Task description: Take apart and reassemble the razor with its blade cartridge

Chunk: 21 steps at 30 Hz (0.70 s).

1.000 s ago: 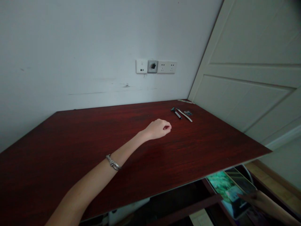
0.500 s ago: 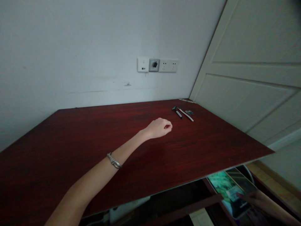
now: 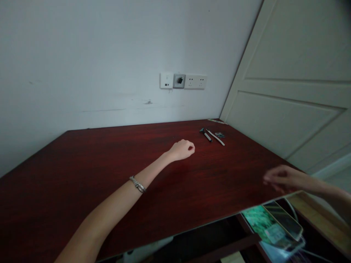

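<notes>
My left hand [image 3: 184, 150], with a silver bracelet [image 3: 137, 185] on its forearm, is curled into a loose fist over the middle of the dark red tabletop [image 3: 142, 153]. Nothing shows inside the curl. Beyond it lie a razor [image 3: 207, 136] with a grey and black handle, a slim white stick-like tool [image 3: 216, 137], and a small clear item [image 3: 219, 134] with dark parts. My right hand [image 3: 282, 178] hovers above the table's right front edge, fingers bent and smeared by motion. Whether it holds anything does not show clearly.
Under the table's front edge, a phone [image 3: 285, 219] rests on a bright green picture surface [image 3: 260, 219], near a pale cable. Wall sockets [image 3: 195, 81] sit above the back edge. A white panelled door [image 3: 290, 106] stands along the right side.
My right hand has risen from the green picture surface below to above the table's right edge. The left hand keeps its fist, nearly in place. The view has tilted slightly.
</notes>
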### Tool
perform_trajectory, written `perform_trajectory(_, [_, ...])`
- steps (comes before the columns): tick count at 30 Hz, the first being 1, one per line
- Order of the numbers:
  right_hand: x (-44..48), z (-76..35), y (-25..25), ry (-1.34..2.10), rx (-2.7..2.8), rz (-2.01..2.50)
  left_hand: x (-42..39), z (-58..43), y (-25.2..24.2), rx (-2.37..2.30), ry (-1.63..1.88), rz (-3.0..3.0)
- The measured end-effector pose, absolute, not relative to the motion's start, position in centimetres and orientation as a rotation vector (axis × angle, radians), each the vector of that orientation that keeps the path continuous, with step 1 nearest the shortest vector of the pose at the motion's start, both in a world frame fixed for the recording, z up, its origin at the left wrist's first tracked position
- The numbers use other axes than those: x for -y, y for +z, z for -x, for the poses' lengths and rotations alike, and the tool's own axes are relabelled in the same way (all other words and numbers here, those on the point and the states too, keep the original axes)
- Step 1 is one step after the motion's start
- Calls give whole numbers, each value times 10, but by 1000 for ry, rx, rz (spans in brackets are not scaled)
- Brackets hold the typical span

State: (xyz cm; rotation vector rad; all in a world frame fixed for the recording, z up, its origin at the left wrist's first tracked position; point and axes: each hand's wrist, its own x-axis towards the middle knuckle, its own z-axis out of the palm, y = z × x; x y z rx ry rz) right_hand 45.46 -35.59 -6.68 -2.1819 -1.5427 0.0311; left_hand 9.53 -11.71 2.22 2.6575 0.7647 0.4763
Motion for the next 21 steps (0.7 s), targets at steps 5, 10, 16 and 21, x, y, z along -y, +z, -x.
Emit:
perform_trajectory(5, [238, -428, -28, -14, 1723, 2047, 94, -103, 8, -951, 401, -2603])
perform_trajectory(10, [128, -405, -9, 0, 1903, 2083, 77, -103, -6, -1046, 409, -2526])
perform_trajectory(16, [78, -376, -17, -86, 1789, 2331, 66, -96, -14, -1110, 440, -2460])
perform_trajectory(21, [68, -373, -21, -101, 1673, 2478, 58, -88, -19, -1130, 485, -2433])
